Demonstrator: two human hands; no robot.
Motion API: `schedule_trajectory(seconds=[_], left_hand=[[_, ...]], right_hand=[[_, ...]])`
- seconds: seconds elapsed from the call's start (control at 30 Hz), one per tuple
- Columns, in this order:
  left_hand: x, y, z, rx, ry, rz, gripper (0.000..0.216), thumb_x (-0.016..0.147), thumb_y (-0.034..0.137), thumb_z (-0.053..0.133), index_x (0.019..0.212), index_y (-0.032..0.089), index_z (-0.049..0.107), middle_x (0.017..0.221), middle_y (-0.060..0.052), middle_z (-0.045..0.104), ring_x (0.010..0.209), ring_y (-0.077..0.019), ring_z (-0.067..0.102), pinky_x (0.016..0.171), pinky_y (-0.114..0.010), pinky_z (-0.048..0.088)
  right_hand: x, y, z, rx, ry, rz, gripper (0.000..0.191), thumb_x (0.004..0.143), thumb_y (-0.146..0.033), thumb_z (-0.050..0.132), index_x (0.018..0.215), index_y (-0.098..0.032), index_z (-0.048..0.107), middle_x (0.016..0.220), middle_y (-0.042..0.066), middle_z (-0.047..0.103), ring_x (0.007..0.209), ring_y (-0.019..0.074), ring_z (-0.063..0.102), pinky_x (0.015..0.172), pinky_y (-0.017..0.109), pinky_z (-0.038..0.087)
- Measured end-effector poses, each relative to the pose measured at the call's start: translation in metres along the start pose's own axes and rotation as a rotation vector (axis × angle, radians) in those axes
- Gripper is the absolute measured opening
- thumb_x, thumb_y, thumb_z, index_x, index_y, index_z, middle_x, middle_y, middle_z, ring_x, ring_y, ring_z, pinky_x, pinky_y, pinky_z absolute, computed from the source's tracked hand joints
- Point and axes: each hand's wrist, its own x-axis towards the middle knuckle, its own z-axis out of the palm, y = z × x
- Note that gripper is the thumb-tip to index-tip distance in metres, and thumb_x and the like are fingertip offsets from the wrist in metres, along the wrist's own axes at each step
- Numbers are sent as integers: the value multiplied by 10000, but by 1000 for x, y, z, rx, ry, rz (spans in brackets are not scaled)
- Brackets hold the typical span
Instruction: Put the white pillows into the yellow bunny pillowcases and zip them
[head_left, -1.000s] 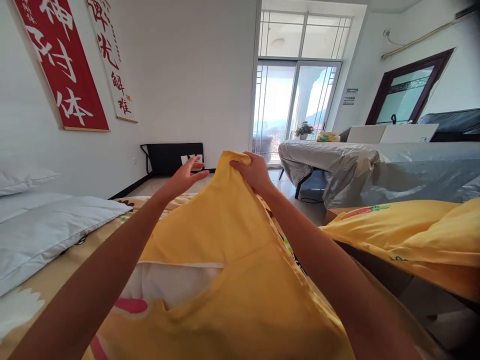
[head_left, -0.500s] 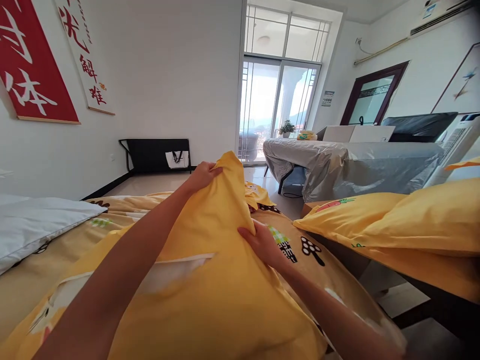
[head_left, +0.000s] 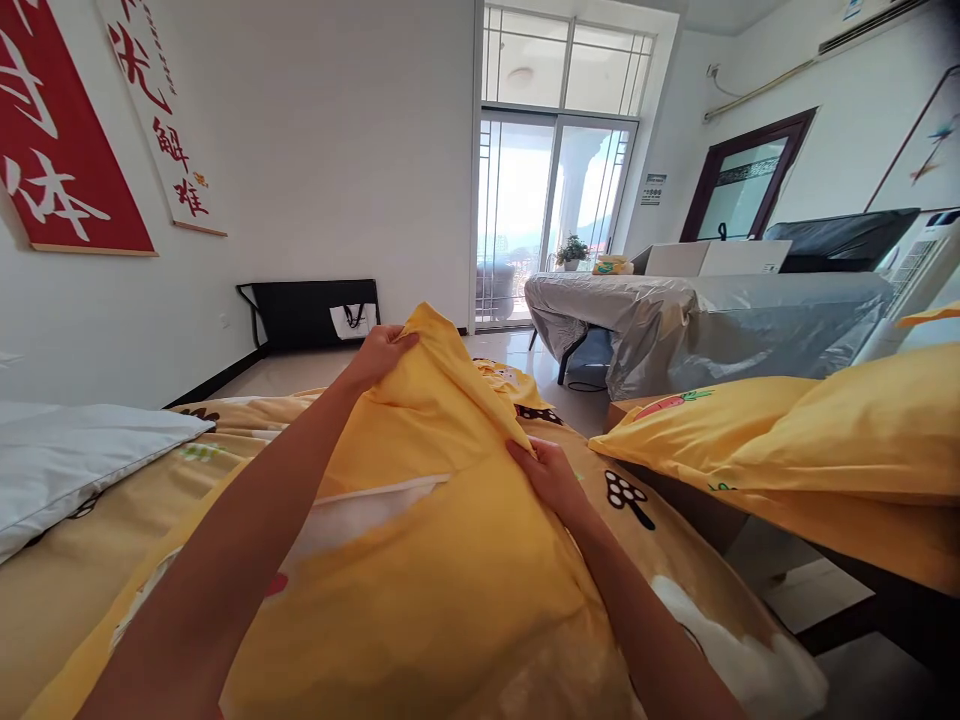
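A yellow pillowcase (head_left: 450, 560) lies across the bed in front of me, and white filling, looking like a pillow (head_left: 360, 520), shows through a long slit in it. My left hand (head_left: 381, 354) pinches the far corner of the pillowcase and holds it raised. Farther right and nearer to me, my right hand (head_left: 551, 472) grips the pillowcase along its right edge, thumb on top. The cloth between the two hands is pulled into a slanting fold. Under it spreads a tan patterned blanket (head_left: 630, 540).
To the left lies a white pillow (head_left: 82, 455). A filled yellow pillow (head_left: 810, 430) rests at the right, above a dark frame. Beyond stands a plastic-covered table (head_left: 712, 330) with boxes. More yellow cloth (head_left: 510, 380) lies at the bed's far edge.
My left hand has moved left with the pillowcase corner, while my right hand has shifted slightly right. The cloth between them is stretched wider, and the slit with the white filling shows more.
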Motion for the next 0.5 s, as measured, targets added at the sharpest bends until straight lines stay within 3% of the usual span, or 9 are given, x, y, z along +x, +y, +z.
schedule_trajectory(seconds=[0.1, 0.17, 0.27, 0.33, 0.43, 0.5], left_hand=[[2, 2, -4, 2, 14, 3, 305, 759, 452, 626, 810, 152, 606, 711, -21, 610, 585, -129, 563, 529, -238, 440], [3, 3, -3, 46, 26, 20, 292, 760, 437, 625, 788, 146, 610, 698, -22, 608, 577, -127, 558, 518, -229, 428], [6, 2, 6, 68, 52, 30, 275, 765, 412, 617, 767, 138, 606, 682, -16, 605, 568, -121, 547, 516, -222, 419], [7, 0, 11, 77, 55, 19, 299, 778, 430, 597, 803, 132, 613, 714, -21, 620, 588, -125, 558, 533, -223, 428], [3, -8, 1, 154, -77, 17, 447, 788, 494, 580, 1075, 151, 596, 859, -42, 665, 736, -160, 621, 629, -240, 470], [-9, -18, -23, 271, -157, -13, 605, 799, 512, 577, 1300, 192, 466, 996, -53, 673, 914, -185, 628, 754, -262, 481]], right_hand=[[-14, 2, 3, 49, -139, 58, 449, 746, -595, 569, 907, -185, 653, 806, 41, 688, 673, 211, 601, 567, 294, 456], [-27, 7, 5, -28, -180, 46, 413, 772, -580, 550, 822, -184, 654, 773, 45, 681, 670, 210, 589, 572, 291, 446], [-38, 18, 1, -224, -24, -21, 467, 818, -593, 471, 615, -186, 579, 620, 40, 611, 591, 180, 520, 529, 273, 386], [-39, 28, -3, -314, 106, -82, 461, 843, -571, 438, 618, -189, 563, 592, 35, 593, 565, 164, 489, 528, 265, 366], [-35, 47, -1, -374, 165, -157, 354, 876, -449, 406, 784, -185, 623, 692, 59, 656, 615, 183, 540, 573, 268, 389], [-33, 61, 2, -380, 141, -158, 318, 873, -374, 390, 918, -184, 641, 795, 83, 690, 678, 203, 586, 607, 277, 410]])
